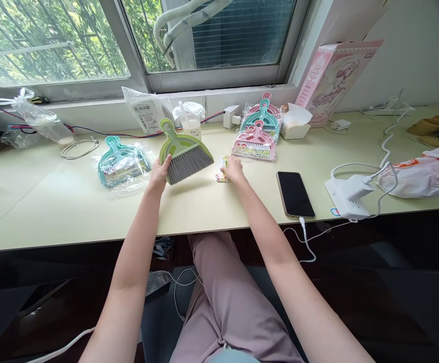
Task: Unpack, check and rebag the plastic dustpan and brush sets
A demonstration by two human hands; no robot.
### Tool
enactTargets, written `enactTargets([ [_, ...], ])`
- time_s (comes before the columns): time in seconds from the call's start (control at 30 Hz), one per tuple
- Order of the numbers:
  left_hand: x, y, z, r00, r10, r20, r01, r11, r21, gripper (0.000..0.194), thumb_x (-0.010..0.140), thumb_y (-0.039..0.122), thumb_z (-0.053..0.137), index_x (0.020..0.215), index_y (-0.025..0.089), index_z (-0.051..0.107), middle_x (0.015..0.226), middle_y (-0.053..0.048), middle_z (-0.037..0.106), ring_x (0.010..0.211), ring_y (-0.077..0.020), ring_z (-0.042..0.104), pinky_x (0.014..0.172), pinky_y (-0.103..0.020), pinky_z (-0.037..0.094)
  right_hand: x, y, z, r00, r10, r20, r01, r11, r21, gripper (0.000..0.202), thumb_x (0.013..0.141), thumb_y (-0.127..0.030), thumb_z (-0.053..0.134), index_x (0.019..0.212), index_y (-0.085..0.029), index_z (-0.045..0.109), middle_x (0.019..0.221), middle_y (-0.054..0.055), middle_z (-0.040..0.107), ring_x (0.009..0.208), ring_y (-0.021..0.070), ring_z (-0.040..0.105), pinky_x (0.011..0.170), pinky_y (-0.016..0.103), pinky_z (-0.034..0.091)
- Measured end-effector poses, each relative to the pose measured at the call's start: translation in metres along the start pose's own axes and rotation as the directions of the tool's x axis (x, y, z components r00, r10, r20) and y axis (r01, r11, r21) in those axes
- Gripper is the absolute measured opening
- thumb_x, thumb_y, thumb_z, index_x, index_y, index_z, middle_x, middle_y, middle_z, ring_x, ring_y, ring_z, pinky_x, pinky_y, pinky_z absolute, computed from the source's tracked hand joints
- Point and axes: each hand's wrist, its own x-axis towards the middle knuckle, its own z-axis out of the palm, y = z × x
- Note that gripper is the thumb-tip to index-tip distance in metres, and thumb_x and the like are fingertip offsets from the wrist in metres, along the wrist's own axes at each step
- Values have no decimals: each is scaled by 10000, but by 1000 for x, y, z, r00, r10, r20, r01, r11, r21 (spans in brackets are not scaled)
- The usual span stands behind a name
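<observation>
My left hand (pixel 161 171) is closed on the edge of a green mini dustpan and brush set (pixel 181 147), raised a little off the table with its grey bristles facing me. To its right, my right hand (pixel 233 169) grips a small colourful printed card (pixel 222 174) low at the tabletop; the fingers cover much of it. A teal dustpan set (pixel 121 164) in clear wrapping lies left of my left hand. Beyond my right hand, a pink wrapped set (pixel 256 141) and a teal one (pixel 263 117) are piled together.
A phone (pixel 295 194) on a cable lies near the front edge, left of a white power strip (pixel 346 199). At the back stand a lidded cup (pixel 191 121), a tissue box (pixel 295 123) and a pink box (pixel 333 83). A plastic bag (pixel 427 171) sits at right.
</observation>
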Motion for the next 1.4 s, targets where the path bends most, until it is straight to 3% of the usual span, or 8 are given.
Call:
enactTargets([
  [0.2,3,-3,-3,998,17,-65,-24,994,-107,614,711,593,821,1129,188,628,1100,-114,723,1158,-288,663,1005,-408,547,-5,-8,-7,986,-9,164,3,999,36,637,650,-92,826,1238,-156,589,1341,165,519,1250,304,556,970,358,515],
  [0.37,2,-4,-1,995,9,-97,-27,983,-180,553,701,526,858,1073,194,619,1086,-93,721,1170,-281,657,1042,-411,526,-4,-9,-19,956,-45,289,-23,973,229,382,619,-92,842,954,-147,667,1024,85,698,928,220,644,777,280,499],
  [0.5,0,-3,4,991,-9,-133,-23,971,-238,544,709,492,865,1068,221,557,1099,-64,708,1103,-228,676,964,-342,559,-9,-20,-20,923,-222,314,-84,681,727,312,692,-397,859,788,-156,685,757,23,694,731,139,608,661,236,418],
  [0.63,-10,-2,16,997,-52,-49,38,966,-257,583,674,470,891,1024,251,480,1031,-11,702,986,-183,702,842,-287,584,-19,-40,-5,966,-117,230,-152,463,873,450,704,-587,819,741,-184,620,623,-37,581,527,72,416,498,217,283],
  [0.77,-24,-2,37,992,-64,108,90,961,-262,654,651,499,899,1038,260,428,1066,-2,696,945,-176,712,824,-306,592,-29,-52,13,988,34,154,-144,593,792,462,758,-620,761,703,-192,594,657,-18,612,568,93,471,527,221,334],
  [0.93,-32,-6,52,987,-71,141,107,958,-266,646,710,611,824,1052,259,403,1065,-15,679,976,-197,710,851,-353,592,-34,-54,11,990,138,33,-136,860,492,453,796,-626,723,661,-211,601,765,22,709,758,175,644,696,264,453],
  [1.1,-28,-6,49,996,-47,74,65,964,-259,697,677,677,808,1058,260,400,1064,-26,653,1038,-225,691,890,-374,580,-36,-55,6,987,158,-9,-145,924,353,431,856,-633,666,727,-221,660,852,65,751,858,214,706,756,287,494],
  [1.4,-30,-4,46,994,63,93,-51,990,-133,774,527,336,937,1129,253,458,1169,-54,635,1209,-285,613,1014,-421,528,-32,-52,10,995,100,-14,-95,972,214,503,838,-690,659,764,-193,693,930,155,761,944,288,730,783,327,516],
])
